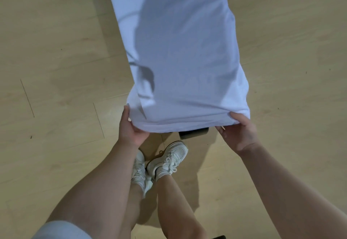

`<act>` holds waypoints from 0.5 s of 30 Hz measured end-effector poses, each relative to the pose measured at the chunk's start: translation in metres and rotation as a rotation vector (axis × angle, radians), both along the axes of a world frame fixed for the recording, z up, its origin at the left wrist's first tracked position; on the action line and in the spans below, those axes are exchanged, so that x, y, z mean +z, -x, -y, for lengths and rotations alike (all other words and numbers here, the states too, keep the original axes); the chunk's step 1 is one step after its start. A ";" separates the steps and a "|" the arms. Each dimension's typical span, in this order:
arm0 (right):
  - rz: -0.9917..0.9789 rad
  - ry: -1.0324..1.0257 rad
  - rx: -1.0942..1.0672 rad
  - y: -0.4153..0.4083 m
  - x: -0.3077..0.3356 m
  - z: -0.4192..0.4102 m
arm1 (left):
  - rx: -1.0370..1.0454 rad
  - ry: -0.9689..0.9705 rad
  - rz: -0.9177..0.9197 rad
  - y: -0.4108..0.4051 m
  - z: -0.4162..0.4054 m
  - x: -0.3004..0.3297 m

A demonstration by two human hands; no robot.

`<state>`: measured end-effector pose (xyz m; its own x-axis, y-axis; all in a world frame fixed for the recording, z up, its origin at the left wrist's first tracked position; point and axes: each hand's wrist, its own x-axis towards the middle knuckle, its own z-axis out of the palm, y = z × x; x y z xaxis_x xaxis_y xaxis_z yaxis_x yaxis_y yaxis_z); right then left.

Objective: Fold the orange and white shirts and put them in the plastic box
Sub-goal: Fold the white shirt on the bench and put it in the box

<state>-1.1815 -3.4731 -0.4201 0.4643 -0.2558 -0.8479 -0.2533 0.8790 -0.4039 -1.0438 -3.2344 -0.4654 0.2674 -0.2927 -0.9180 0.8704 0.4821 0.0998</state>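
White cotton is bunched in both hands: the left hand (131,128) grips the near left corner of the white shirt (180,51), thumb laid up along the cloth's side edge and fingers curled beneath the hem, while the right hand (238,129) pinches the near right corner, thumb pressed on top of the fabric and the other fingers tucked under it. The two hands are well apart, one at each end of the shirt's near edge, so that the hem is drawn fairly taut between them with a few creases running toward the right hand's thumb. From that held edge the shirt stretches away from the person as a long, narrowed panel and runs out of the top of the view; a large dark shadow lies across its middle. Just below the hem, between the hands, a dark flat object (194,133) peeks out, too hidden to identify. Below the shirt, farther toward the person, stand two white sneakers (167,161) on bare legs, close together. Around the shirt on every side spreads a pale wood-look floor (56,51) with thin plank seams. A bit of light fabric (62,230) shows at the lower left corner of the view.
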 end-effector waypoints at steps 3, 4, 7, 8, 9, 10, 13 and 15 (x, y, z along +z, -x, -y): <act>0.078 -0.107 -0.156 0.000 0.022 -0.009 | -0.057 0.057 0.120 -0.003 -0.010 0.026; 0.084 -0.118 -0.189 0.000 0.028 -0.011 | -0.056 0.056 0.131 -0.004 -0.011 0.036; 0.071 -0.106 -0.268 -0.005 0.053 -0.018 | 0.056 0.060 0.031 -0.004 -0.020 0.065; 0.062 -0.096 -0.284 -0.006 0.061 -0.020 | 0.082 0.043 0.007 -0.004 -0.023 0.073; 0.049 -0.088 -0.302 -0.007 0.070 -0.022 | 0.093 0.026 0.005 -0.003 -0.027 0.082; 0.028 -0.079 -0.324 -0.007 0.077 -0.024 | 0.108 0.020 0.011 -0.003 -0.031 0.088; -0.027 -0.046 -0.401 -0.005 0.102 -0.026 | 0.155 0.030 0.078 -0.003 -0.041 0.116; -0.051 -0.010 -0.397 -0.004 0.118 -0.025 | 0.173 0.037 0.120 -0.005 -0.047 0.132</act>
<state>-1.1773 -3.4478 -0.3016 0.2885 -0.3988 -0.8705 0.0873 0.9163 -0.3909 -1.0387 -3.1879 -0.3334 0.4237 -0.2660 -0.8659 0.7574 0.6284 0.1775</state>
